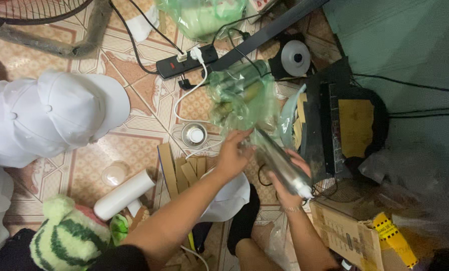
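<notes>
In the head view, a shiny silver metal cylinder with a white end cap lay slanted across the middle of the scene, above the patterned tiled floor. Its far end ran into a crumpled green translucent plastic bag. The right hand cupped the cylinder from below near the white cap, fingers curled around it. The left hand pinched the plastic at the mouth of the bag, just beside the cylinder's far end.

On the floor just left of the hands stood a small round metal tin holding something white. Near it lay strips of brown cardboard, and further left a white plastic tube. A second green bag with pale contents sat at the far edge.

At the near right lay a brown cardboard box, a yellow printed label lying over its right end. A black power strip with white plugs lay far off, and white caps were stacked at the left.
</notes>
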